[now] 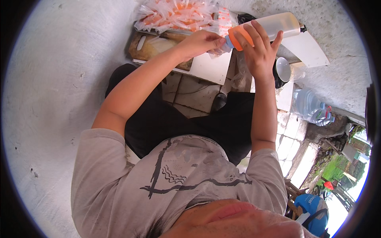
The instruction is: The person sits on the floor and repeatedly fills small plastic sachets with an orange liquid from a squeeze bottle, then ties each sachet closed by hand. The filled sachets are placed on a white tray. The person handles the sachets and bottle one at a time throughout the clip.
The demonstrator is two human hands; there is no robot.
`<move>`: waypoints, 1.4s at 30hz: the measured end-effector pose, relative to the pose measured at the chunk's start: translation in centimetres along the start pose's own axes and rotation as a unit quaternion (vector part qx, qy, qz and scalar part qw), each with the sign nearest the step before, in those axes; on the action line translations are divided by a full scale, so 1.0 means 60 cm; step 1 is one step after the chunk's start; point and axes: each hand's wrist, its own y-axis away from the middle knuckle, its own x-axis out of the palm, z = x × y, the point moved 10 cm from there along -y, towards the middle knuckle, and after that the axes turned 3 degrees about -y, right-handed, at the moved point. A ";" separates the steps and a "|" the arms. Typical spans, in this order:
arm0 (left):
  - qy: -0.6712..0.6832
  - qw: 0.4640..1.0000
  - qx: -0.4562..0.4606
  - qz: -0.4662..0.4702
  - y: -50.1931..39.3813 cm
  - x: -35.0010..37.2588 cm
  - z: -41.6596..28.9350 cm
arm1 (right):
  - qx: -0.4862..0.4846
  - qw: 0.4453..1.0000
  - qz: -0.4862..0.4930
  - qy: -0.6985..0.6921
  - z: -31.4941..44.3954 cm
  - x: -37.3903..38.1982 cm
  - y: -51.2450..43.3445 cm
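Observation:
A translucent plastic bottle (278, 25) is tipped over, with orange liquid gathered at its neck end. My right hand (259, 56) grips it from the near side, fingers spread along its wall. At the bottle's light-blue neck (229, 42), my left hand (205, 44) pinches a small clear plastic bag (219, 51); whether the neck sits inside the bag cannot be made out. Beyond my left hand lies a heap of clear plastic bags with orange contents (181, 15). Under my left forearm, a wooden cutting board (143, 50) rests on a white board (209, 70).
A bowl (282, 70) stands right of my right wrist. Large clear water bottles (308, 102) are on the right by the wall. A white wall (59, 89) closes in on the left. Below are floor tiles (193, 89) and a dark rounded object (220, 101).

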 end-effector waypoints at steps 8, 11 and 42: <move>0.032 0.997 0.011 0.070 0.005 0.019 -0.012 | -0.008 1.000 0.001 -0.023 -0.010 -0.003 0.004; 0.019 0.999 0.019 0.037 0.006 0.013 -0.014 | -0.019 1.000 -0.001 -0.023 -0.009 -0.002 0.007; -0.176 0.981 0.078 0.027 0.004 0.021 -0.030 | -0.012 0.999 -0.026 -0.024 -0.010 -0.017 0.015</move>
